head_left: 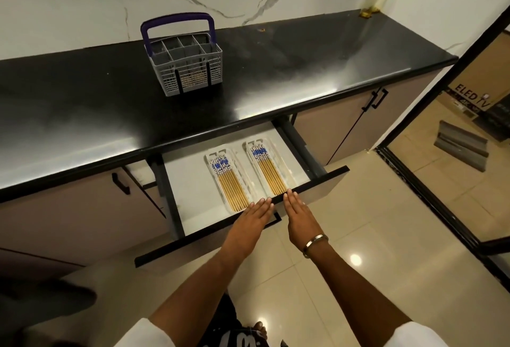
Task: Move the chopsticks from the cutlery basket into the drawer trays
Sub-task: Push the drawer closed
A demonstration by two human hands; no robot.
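Note:
The grey cutlery basket (185,65) with a purple handle stands on the black counter, and its compartments look empty. Below it the drawer (314,181) is pulled out. Two white trays lie side by side inside: the left tray (212,157) and the right tray (271,143). Each holds several chopsticks with yellow shafts and blue-white tops, the left set (230,185) and the right set (269,171). My left hand (252,218) and my right hand (299,215) lie flat, fingers straight, with fingertips on the drawer's front edge. Neither holds anything.
The black counter (276,76) runs along a marble wall. Closed cabinet doors with black handles (375,99) flank the drawer. A glass door frame (414,175) stands to the right, with a cardboard box behind it. Beige floor tiles lie below.

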